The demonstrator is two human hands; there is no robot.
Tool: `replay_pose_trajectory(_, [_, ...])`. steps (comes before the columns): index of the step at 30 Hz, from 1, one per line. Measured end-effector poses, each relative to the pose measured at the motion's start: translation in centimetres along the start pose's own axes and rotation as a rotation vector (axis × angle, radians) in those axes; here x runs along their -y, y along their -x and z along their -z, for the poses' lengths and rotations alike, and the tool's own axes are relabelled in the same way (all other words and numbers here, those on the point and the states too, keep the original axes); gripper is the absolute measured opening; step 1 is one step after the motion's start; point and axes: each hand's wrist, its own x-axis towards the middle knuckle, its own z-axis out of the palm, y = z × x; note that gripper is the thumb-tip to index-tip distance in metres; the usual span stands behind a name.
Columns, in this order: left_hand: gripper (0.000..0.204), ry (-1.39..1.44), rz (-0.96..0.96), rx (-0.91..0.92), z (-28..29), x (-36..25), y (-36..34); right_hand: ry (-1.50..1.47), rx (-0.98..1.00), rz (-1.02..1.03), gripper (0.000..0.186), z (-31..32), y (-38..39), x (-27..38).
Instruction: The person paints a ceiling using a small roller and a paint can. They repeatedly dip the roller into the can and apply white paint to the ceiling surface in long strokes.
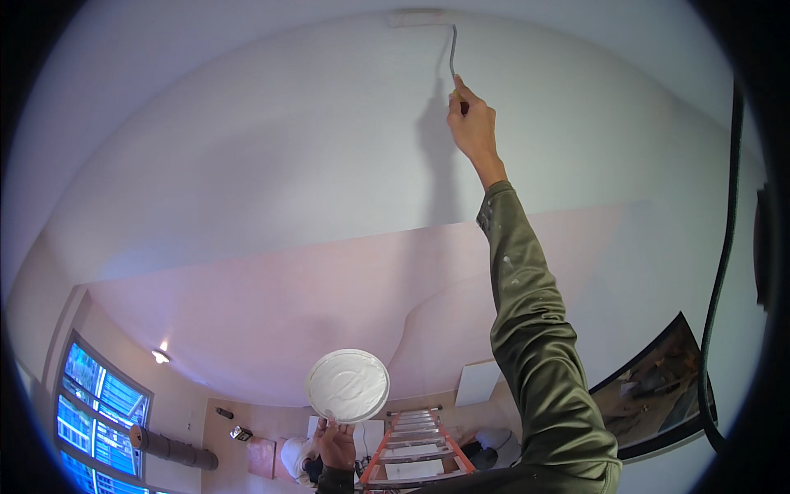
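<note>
My right arm, in an olive sleeve spotted with white, reaches up along the wall. My right hand (473, 128) is closed round the handle of a paint roller (453, 51), whose bent metal rod rises to a pale roller head at the top of the wall. Lower down, my left hand (336, 446) grips the near edge of a round tub (348, 384) filled with smooth white paint-like stuff. Its fingers are partly hidden under the rim. Behind both hands the wall (329, 165) is white above and pink (288, 305) below.
An orange stepladder (415, 449) stands below me. A person in white (300, 457) and another partly seen figure (494, 449) are down on either side of it. A black cable (728, 247) hangs at the right, by a dark framed panel (658, 387). Windows (99, 420) lie at lower left.
</note>
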Motion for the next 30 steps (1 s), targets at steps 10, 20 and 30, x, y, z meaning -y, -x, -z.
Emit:
replay_pose_trajectory(10, [0.03,0.027,0.002,-0.039,-1.1,-0.4,0.2,0.009,0.01,-0.003,0.042,0.2,1.1,-0.5])
replay_pose_trajectory(20, [0.028,-0.005,0.0,-0.06,-1.2,-0.5,0.3,-0.026,0.072,-0.141,0.04,-0.1,15.7,-6.3])
replay_pose_trajectory(30, [0.025,-0.018,0.028,-0.047,-1.4,-1.0,0.6,0.065,0.15,-0.294,0.04,0.6,32.3,-11.6])
